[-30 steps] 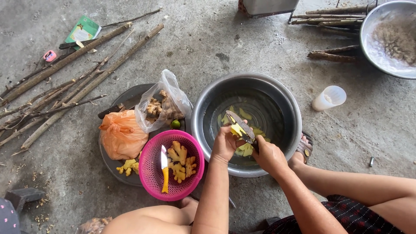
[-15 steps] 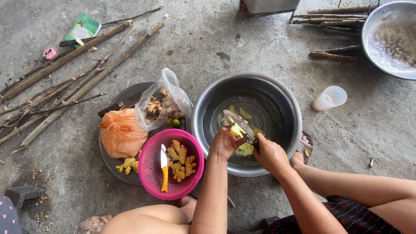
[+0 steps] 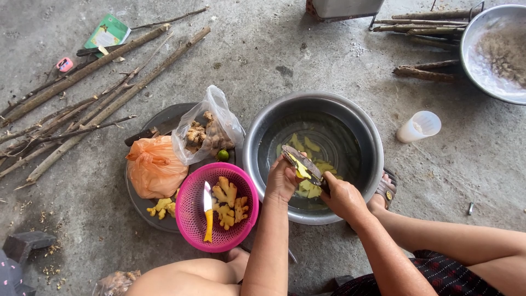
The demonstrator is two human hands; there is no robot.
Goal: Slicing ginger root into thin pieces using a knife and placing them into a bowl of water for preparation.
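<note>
1. Pink plastic basket (image 3: 193, 219) is sitting at left on the concrete floor, holding ginger pieces and a yellow-handled knife (image 3: 207, 211).
2. Left hand (image 3: 282, 181) is pinching a yellow ginger slice (image 3: 299, 165) over the steel basin (image 3: 257, 131).
3. Right hand (image 3: 342, 196) is gripping a dark knife (image 3: 302, 162), its blade touching that slice.

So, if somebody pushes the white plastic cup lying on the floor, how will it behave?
The white plastic cup lies on its side on the concrete floor, so it would probably roll. It looks thin and seems empty, so it is likely light and easy to dent.
</note>
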